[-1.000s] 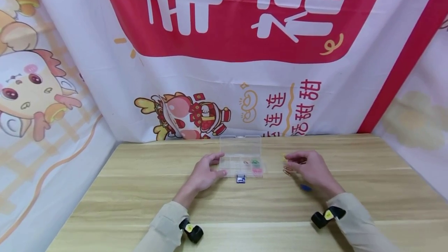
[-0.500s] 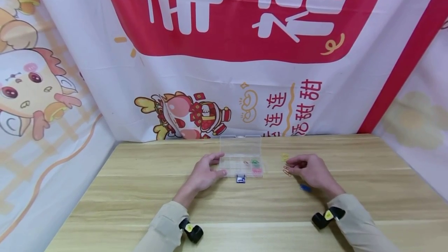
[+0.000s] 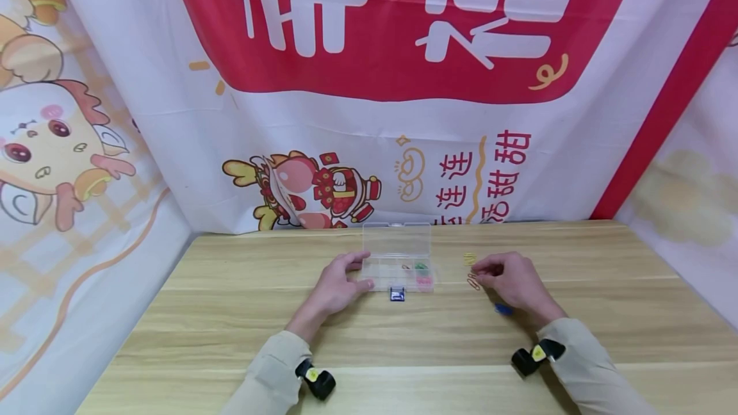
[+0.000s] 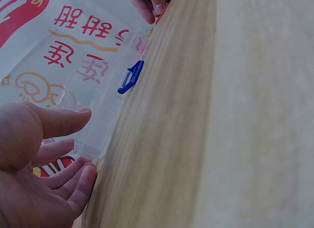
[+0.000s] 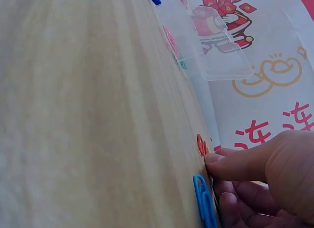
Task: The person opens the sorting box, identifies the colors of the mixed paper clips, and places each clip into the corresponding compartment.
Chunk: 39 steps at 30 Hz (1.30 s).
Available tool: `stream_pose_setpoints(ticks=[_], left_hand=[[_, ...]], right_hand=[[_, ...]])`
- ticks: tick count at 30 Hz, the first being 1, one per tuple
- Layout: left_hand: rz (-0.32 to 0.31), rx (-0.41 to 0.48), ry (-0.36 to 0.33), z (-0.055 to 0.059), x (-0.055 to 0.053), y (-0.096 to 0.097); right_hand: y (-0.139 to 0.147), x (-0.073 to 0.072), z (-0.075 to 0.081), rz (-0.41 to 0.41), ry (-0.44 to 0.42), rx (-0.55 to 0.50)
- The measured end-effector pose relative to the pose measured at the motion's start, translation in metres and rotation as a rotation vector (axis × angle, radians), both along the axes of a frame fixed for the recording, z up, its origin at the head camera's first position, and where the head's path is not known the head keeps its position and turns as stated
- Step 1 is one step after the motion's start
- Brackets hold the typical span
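In the head view my left hand (image 3: 339, 284) holds the left end of a clear plastic divided box (image 3: 380, 272), thumb at the front corner and fingers toward the back. The box's lid (image 3: 396, 239) stands up, and its blue latch (image 3: 397, 294) hangs at the front. Inside lie pink clips (image 3: 424, 282), green clips (image 3: 421, 266) and a red one. To the right, my right hand (image 3: 512, 279) pinches at red paper clips (image 3: 473, 282) on the table; its fingertips partly hide them. Close to that hand lies a blue paper clip (image 5: 205, 203).
Yellow paper clips (image 3: 469, 259) lie behind the red ones on the wooden table (image 3: 369, 338). Blue clips (image 3: 503, 309) lie under the right palm's near side. A printed cloth (image 3: 311, 114) hangs behind the table.
My right hand has drawn slightly toward me, uncovering the yellow clips, and its fingertips now sit at the red clips. The left hand and box have stayed in place.
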State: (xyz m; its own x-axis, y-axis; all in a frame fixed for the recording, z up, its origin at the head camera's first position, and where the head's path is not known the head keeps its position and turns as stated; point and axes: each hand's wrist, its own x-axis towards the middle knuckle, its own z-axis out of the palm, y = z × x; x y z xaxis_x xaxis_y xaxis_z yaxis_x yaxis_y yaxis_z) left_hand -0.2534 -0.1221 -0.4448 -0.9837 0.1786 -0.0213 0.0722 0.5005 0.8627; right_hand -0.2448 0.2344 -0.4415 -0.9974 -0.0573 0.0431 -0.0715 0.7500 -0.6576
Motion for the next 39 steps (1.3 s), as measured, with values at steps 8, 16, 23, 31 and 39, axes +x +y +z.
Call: stream_pose_setpoints(ticks=[8,16,23,31,39], left_hand=[[0.001,0.012,-0.001,0.001,0.001,0.0],[0.002,0.011,0.001,0.002,0.001,0.001],[0.003,0.012,-0.002,0.002,0.001,0.001],[-0.003,0.019,-0.003,0.003,0.001,0.001],[0.004,0.018,-0.008,0.004,0.002,0.001]], right_hand=[[-0.001,-0.001,0.003,0.038,0.022,0.066],[-0.001,-0.001,0.004,0.071,0.044,0.096],[-0.002,-0.002,0.005,0.068,0.014,0.051],[-0.022,-0.006,0.015,0.095,0.003,-0.062],[-0.054,-0.012,0.023,0.143,0.065,-0.043]])
